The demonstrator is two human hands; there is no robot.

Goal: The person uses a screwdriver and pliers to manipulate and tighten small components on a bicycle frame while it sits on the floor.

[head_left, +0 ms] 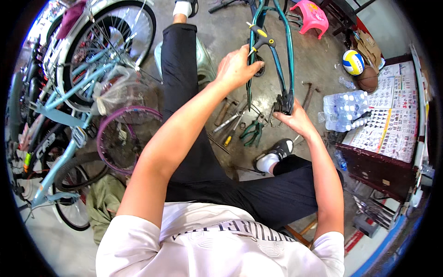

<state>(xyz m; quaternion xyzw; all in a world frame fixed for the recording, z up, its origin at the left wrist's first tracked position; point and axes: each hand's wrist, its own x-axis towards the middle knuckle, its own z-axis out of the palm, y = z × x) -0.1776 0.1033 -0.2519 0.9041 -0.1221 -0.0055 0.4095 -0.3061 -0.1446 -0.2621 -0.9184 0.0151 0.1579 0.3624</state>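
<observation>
As seen in the head view, the right hand (300, 123) grips the dark near end of the green bicycle frame (291, 60), ahead of the person. Left hand (236, 69) curled beside the T-handle tool (264, 39); exact hold: cannot tell. Step (judged): steadying frame for tool work; next move likely needs firm bracing. Glossy slender tubes; yellow-black handle, apparently moulded plastic.
</observation>
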